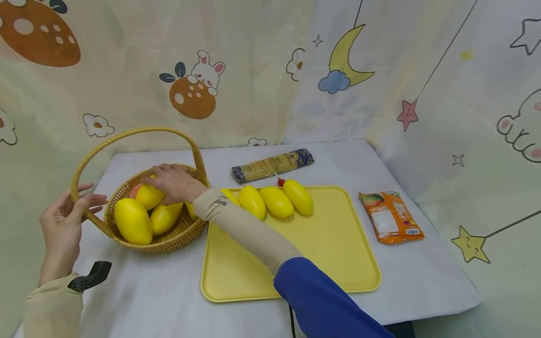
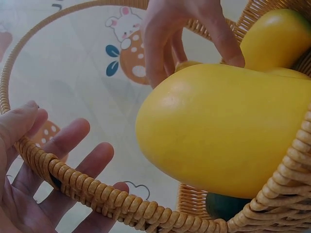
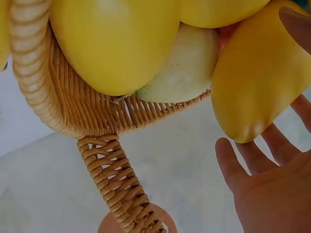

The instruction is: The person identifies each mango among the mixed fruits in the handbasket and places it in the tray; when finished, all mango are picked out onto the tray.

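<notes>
In the head view a wicker basket stands at the table's left, with several yellow mangoes inside. My left hand holds its arched handle low on the left side, thumb in front and fingers behind. Over the basket, my right hand grips one mango; the right wrist view has thumb and fingers on opposite sides of it. A pale green fruit and a dark green one lie lower among the mangoes. Part of a reddish fruit shows behind them.
Right of the basket lies a yellow tray, crossed by my right forearm. Several mangoes line its back edge, beside a small red item. A long noodle packet lies behind; an orange snack bag lies to the right.
</notes>
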Demonstrator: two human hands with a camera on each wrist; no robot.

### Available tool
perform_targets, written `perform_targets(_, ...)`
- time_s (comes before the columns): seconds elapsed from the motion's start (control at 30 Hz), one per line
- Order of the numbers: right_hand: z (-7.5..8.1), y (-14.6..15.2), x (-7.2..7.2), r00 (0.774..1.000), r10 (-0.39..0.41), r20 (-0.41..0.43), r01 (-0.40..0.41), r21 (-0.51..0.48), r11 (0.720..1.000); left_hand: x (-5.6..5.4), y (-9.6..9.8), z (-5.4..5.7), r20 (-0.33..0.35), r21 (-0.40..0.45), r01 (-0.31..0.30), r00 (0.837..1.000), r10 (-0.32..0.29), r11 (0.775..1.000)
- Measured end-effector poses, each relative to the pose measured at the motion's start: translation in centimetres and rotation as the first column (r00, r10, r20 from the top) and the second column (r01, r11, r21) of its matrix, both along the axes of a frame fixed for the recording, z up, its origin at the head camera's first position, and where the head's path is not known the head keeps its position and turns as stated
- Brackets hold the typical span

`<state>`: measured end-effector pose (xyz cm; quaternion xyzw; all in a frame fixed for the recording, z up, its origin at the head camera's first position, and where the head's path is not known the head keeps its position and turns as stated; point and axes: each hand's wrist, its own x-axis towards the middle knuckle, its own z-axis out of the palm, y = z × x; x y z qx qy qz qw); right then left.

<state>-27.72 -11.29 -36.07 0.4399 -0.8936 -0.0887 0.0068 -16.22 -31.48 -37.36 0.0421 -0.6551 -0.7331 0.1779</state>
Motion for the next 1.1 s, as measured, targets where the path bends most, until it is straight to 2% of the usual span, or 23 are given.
perform_targets(0.4,-1.1,-0.3,0.0,1.000,-0.014,0.017,0.014,-0.028,1.000,0.1,0.1,0.1,-0.020,0.032,0.006,1.000,-0.006,0.999)
perform_targets(0.67,-1.3,0.0,0.2,1.000,-0.025,0.009,0.025,-0.033,0.999,0.1,0.1,0.0,0.006,0.000,0.010,1.000,-0.010,1.000)
perform_targets(0.87,-1.1,0.7,0.4,0.999,-0.035,-0.017,0.034,-0.042,0.999,0.0,0.2,0.0,0.000,0.000,0.015,1.000,-0.015,1.000)
perform_targets(1.1,-0.7,2.3,0.5,0.998,-0.029,-0.055,0.024,-0.094,0.995,-0.1,0.3,0.0,0.009,-0.017,-0.053,0.999,0.054,0.998)
